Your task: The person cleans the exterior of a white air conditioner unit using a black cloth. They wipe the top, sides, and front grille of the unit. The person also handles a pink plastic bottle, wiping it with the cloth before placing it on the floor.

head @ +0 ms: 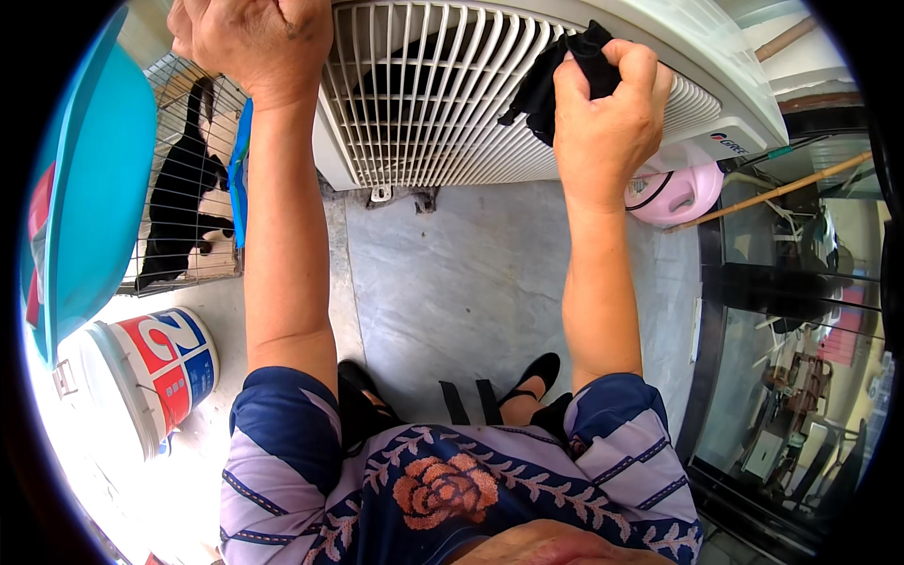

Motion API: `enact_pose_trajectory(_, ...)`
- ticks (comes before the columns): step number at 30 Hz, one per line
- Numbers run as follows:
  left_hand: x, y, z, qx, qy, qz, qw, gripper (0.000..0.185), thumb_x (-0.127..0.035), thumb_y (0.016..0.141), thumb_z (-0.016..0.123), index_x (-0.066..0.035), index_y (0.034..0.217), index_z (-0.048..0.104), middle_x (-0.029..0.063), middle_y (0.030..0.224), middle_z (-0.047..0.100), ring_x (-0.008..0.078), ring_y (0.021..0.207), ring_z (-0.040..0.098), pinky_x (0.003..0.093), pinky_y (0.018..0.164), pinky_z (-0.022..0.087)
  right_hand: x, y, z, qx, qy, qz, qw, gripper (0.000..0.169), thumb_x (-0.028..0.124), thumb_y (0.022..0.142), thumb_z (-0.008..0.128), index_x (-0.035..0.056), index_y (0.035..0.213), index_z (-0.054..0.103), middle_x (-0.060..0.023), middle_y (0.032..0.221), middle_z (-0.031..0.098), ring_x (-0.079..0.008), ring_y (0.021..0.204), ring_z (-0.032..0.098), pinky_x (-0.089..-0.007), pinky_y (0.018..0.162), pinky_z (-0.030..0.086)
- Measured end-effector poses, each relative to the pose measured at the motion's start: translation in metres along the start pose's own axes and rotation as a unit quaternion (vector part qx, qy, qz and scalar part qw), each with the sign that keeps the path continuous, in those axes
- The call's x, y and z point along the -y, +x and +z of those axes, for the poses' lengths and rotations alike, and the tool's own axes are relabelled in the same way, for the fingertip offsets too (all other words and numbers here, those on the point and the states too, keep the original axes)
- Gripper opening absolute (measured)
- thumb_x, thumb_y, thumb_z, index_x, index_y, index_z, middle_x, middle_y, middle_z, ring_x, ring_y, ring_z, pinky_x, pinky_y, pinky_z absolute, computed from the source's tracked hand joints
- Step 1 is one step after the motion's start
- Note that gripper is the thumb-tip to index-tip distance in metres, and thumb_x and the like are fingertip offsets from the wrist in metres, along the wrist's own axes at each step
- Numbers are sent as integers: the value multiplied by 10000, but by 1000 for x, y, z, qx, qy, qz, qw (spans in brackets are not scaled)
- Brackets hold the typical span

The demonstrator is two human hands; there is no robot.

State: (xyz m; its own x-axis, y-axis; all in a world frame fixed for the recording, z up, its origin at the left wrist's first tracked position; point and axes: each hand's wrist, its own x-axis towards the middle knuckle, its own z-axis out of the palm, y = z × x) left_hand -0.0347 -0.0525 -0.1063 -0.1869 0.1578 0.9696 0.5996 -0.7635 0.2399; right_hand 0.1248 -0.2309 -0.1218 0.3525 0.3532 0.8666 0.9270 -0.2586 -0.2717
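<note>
A white Gree air-conditioner outdoor unit (452,92) spans the top of the view, its slatted fan grille (417,113) facing me. My right hand (618,116) pinches a crumpled black cloth (544,88) against the right part of the grille. Up at the unit's left edge is my left hand (254,42), its fingers curled and partly cut off by the picture's top. Whether those fingers grip the casing is hidden.
On the left, a black cat (176,205) is in a wire cage (219,265), near a turquoise plastic basin (106,176) and a lidded bucket (166,367). A pink plastic container (696,187) and bamboo pole (777,194) stand right, beside a glass door (770,395). Grey floor (459,282) lies below.
</note>
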Motion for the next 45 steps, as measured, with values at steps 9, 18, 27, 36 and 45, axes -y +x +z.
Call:
enact_pose_trajectory(9, -3, -4, 5, -9, -23, 2, 1000, 253, -180, 876, 551, -4, 1009, 675, 173, 1122, 630, 337, 1060, 552, 411, 954, 391, -12, -35, -2, 57, 0, 3, 998, 396, 46, 563, 773, 128, 881, 551, -70, 939, 519, -272, 812, 582, -386, 598, 479)
enact_pose_trajectory(18, 0, -2, 4, -17, -34, 9, 999, 247, -168, 869, 554, 4, 996, 679, 181, 1109, 633, 334, 1042, 561, 410, 939, 405, 4, 11, 0, 2, 0, -24, 1000, 292, 82, 643, 717, 127, 891, 570, -52, 899, 554, -253, 827, 575, -383, 606, 474)
enact_pose_trajectory(27, -2, -3, 3, -12, -18, 1, 1000, 249, -178, 870, 555, -7, 999, 680, 173, 1114, 632, 334, 1052, 551, 408, 950, 391, 6, -2, 4, -1, -7, -14, 1000, 337, 77, 619, 739, 140, 895, 556, -47, 935, 524, -252, 841, 567, -388, 595, 476)
enact_pose_trajectory(36, -10, 0, -2, 14, -17, -25, 999, 245, -179, 871, 556, -7, 996, 679, 169, 1119, 629, 333, 1069, 539, 407, 955, 390, 0, -26, -2, 54, -17, -22, 998, 430, 56, 547, 812, 137, 885, 559, -60, 932, 520, -278, 781, 588, -388, 582, 476)
enact_pose_trajectory(45, -7, -2, 0, -13, -47, -19, 999, 252, -177, 873, 553, 5, 997, 678, 173, 1110, 633, 341, 1053, 547, 411, 946, 401, 11, 7, 0, 14, 8, -71, 997, 261, 110, 668, 744, 108, 885, 599, -42, 896, 572, -254, 823, 591, -366, 672, 469)
